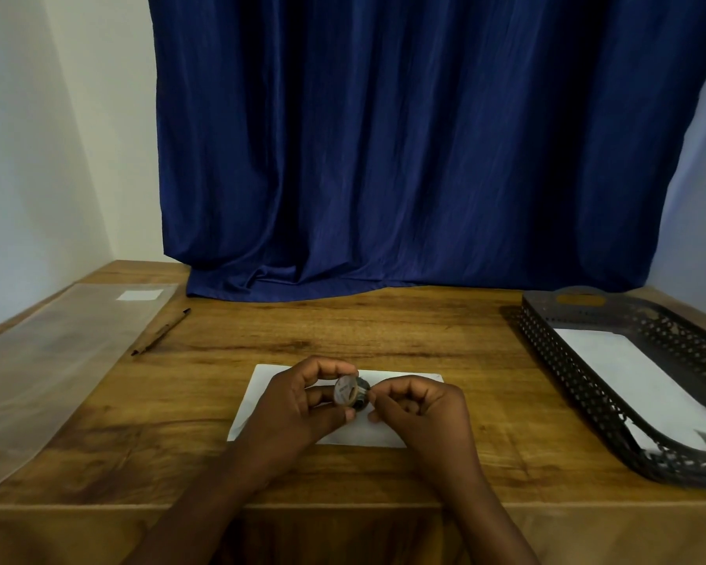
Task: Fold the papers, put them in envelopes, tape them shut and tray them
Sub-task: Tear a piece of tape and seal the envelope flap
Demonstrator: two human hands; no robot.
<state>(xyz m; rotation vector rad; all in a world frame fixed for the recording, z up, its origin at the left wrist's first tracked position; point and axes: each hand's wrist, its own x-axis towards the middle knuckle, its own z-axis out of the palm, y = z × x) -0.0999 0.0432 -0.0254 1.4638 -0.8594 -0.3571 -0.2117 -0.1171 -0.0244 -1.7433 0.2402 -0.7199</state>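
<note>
A white envelope (400, 432) lies flat on the wooden table (343, 328) near its front edge, partly hidden under both hands. Just above it my left hand (298, 405) grips a small roll of tape (351, 391) between thumb and fingers. My right hand (420, 405) pinches at the roll's right side with curled fingers. A black perforated tray (587, 405) stands at the right with a white envelope (628, 373) lying inside it.
A clear plastic sleeve (58, 352) lies along the table's left side. Beside it rests a brown pen (162, 332). A dark blue curtain (404, 157) hangs behind the table and bunches on its far edge.
</note>
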